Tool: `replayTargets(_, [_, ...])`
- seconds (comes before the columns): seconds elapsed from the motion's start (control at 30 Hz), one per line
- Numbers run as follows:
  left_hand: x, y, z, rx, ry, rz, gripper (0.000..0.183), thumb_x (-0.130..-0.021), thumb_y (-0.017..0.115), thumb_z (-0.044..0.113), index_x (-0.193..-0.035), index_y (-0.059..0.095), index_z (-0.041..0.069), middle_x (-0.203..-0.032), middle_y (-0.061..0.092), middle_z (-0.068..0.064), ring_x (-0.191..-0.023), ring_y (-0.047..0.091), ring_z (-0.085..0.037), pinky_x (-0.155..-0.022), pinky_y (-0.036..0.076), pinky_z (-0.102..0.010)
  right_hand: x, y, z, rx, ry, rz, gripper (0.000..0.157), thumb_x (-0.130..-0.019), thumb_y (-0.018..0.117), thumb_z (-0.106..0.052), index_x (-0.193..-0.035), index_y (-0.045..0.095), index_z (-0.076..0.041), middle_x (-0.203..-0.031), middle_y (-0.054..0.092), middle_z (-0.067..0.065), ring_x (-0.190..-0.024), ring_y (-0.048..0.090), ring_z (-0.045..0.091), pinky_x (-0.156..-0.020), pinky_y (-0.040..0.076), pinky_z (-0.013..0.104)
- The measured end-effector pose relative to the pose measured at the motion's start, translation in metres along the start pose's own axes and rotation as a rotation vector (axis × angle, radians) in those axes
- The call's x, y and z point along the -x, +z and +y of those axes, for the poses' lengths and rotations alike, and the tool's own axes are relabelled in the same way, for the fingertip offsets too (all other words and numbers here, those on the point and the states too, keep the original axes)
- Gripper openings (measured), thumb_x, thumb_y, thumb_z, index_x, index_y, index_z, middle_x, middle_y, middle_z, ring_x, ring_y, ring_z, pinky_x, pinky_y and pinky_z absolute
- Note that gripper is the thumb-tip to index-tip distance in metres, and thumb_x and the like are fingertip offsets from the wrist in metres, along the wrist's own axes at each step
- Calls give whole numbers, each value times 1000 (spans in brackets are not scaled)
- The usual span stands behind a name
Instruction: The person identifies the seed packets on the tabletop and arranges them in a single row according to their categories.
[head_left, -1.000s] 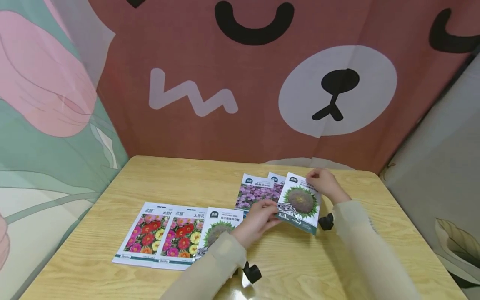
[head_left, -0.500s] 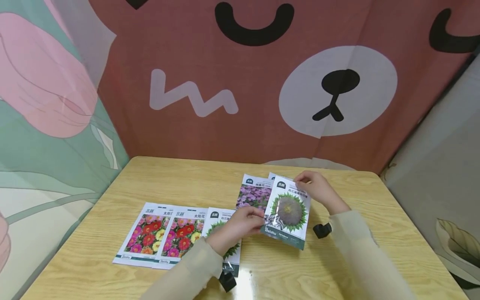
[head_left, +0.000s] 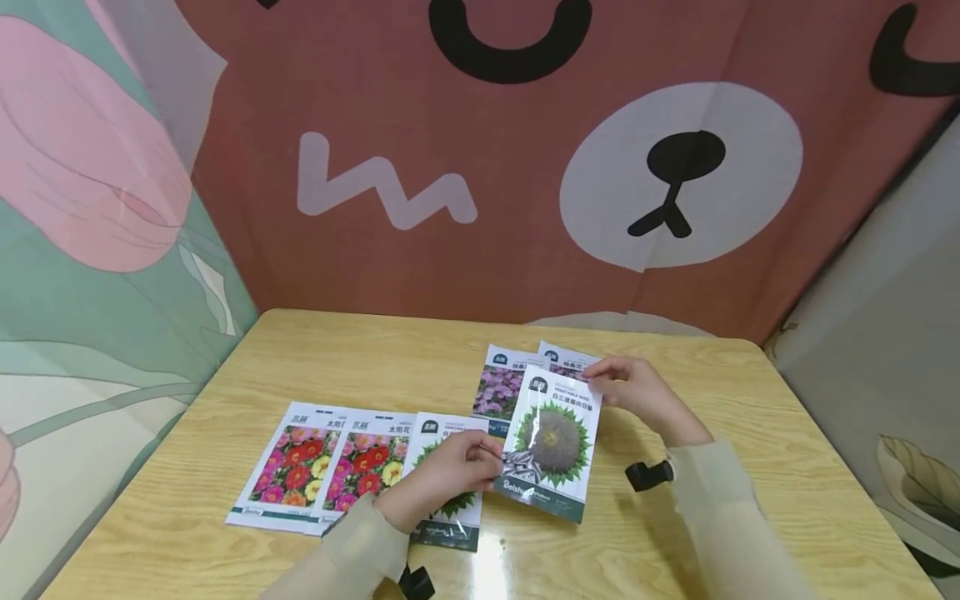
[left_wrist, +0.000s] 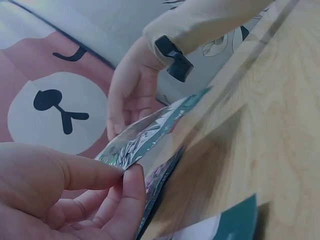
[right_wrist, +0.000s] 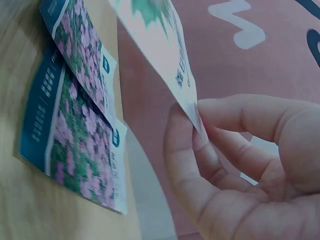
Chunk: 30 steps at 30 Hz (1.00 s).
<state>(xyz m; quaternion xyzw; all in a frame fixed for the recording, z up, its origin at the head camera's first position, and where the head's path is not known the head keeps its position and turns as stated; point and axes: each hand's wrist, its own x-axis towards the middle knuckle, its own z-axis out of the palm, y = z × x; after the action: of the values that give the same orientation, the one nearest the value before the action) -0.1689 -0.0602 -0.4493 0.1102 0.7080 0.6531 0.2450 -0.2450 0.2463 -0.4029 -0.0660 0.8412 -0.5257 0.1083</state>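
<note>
Both hands hold one sunflower seed packet (head_left: 551, 442) above the table. The left hand (head_left: 450, 475) pinches its lower left edge between thumb and fingers, as the left wrist view also shows. At the packet's upper right corner, the right hand (head_left: 641, 396) pinches it; the right wrist view shows thumb and finger on that corner (right_wrist: 192, 112). Below the left hand lies a second sunflower seed packet (head_left: 450, 533), partly hidden by that hand. Behind the held packet lie two purple-flower seed packets (head_left: 498, 392), which overlap and are partly covered in the head view.
Two seed packets with red, pink and yellow flowers (head_left: 292, 471) lie side by side on the left of the wooden table (head_left: 187, 500), overlapping at their edges. A curtain with a printed bear (head_left: 517, 250) hangs behind the table's far edge.
Both hands have brought the held sunflower packet left and nearer to the person. More of the purple-flower packet at the back shows now than half a second ago.
</note>
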Motion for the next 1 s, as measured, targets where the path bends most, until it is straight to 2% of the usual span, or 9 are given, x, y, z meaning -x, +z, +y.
replayTargets(0.1, [5,-3,-3,-12,-12,-5,18,-97,64,3,-112,61,-5,-87,65,-6,-74,64,-14,-76,60,-32,3,2,5,-113,34,-40,35,-101,61,-12,-129,60,9,-122,63,15,-89,62,17,-85,58,41])
replayTargets(0.2, [8,-4,-5,-13,-20,-4,17,-96,65,3,-111,62,-5,-87,66,-6,-73,64,-14,-75,60,-32,5,5,10,-205,44,-67,38,-100,63,-12,-129,57,12,-113,66,10,-83,64,16,-83,60,39])
replayTargets(0.27, [10,-5,-7,-5,-24,-7,17,-96,65,2,-111,62,-5,-87,66,-6,-72,63,-14,-74,60,-31,7,8,13,-241,45,-79,37,-99,64,-11,-127,57,13,-108,66,7,-82,65,16,-80,60,36])
replayTargets(0.43, [17,-6,-10,37,-20,-20,15,-94,63,-3,-108,60,-7,-84,65,-5,-69,62,-13,-69,59,-27,9,17,24,-310,88,-104,26,-99,64,-10,-119,62,6,-96,65,6,-80,65,17,-79,61,34])
replayTargets(0.6, [22,-3,-12,46,-23,-18,13,-92,63,-6,-104,60,-8,-81,64,-4,-65,61,-11,-65,59,-25,11,27,36,-364,109,-148,24,-100,62,-9,-119,58,5,-93,66,8,-81,68,18,-81,61,35])
replayTargets(0.8, [26,-2,-7,-72,0,14,9,-88,66,-4,-96,62,-7,-76,65,-3,-60,63,-10,-63,61,-29,11,32,43,-377,91,-176,23,-100,62,-9,-118,58,5,-94,64,9,-83,67,19,-80,61,34])
replayTargets(1.0, [31,-3,-2,-168,-18,-13,5,-94,64,-1,-91,62,-3,-71,65,-6,-54,63,-10,-56,60,-29,11,36,45,-363,98,-228,22,-100,62,-9,-116,57,6,-93,61,9,-80,66,18,-81,61,36])
